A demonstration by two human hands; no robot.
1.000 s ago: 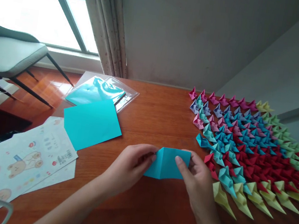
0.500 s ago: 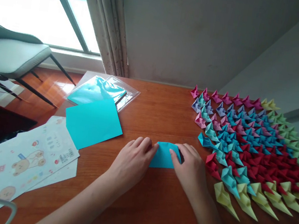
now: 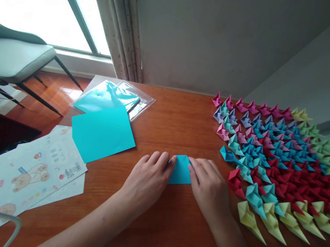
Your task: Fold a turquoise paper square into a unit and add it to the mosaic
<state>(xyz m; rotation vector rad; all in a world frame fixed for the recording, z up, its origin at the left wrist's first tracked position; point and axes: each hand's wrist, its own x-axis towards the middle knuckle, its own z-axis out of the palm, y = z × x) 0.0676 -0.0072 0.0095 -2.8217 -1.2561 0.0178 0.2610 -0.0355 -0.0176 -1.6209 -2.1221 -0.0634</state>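
Observation:
A small folded piece of blue paper (image 3: 181, 170) lies on the wooden table in front of me, between both hands. My left hand (image 3: 153, 171) is closed at its left edge, thumb and curled fingers gripping the paper there. On the opposite side my right hand (image 3: 207, 180) presses the right edge with its thumb and fingers, which cover that end. Rows of folded paper boats (image 3: 287, 169) in red, blue, pink, green and yellow stand to the right of my right hand. Left of my left hand lies a flat stack of blue paper sheets (image 3: 104, 133).
Behind the blue sheets is a clear plastic packet (image 3: 107, 95) of blue paper. White sheets with bear drawings (image 3: 35, 174) lie at the table's left edge. A chair (image 3: 18, 54) stands by the window, and a pale curved bar (image 3: 13, 220) shows at bottom left.
My right hand has shifted slightly, its fingers now lying further over the paper's right edge. Less of the blue paper shows between my hands. The camera view has moved a little.

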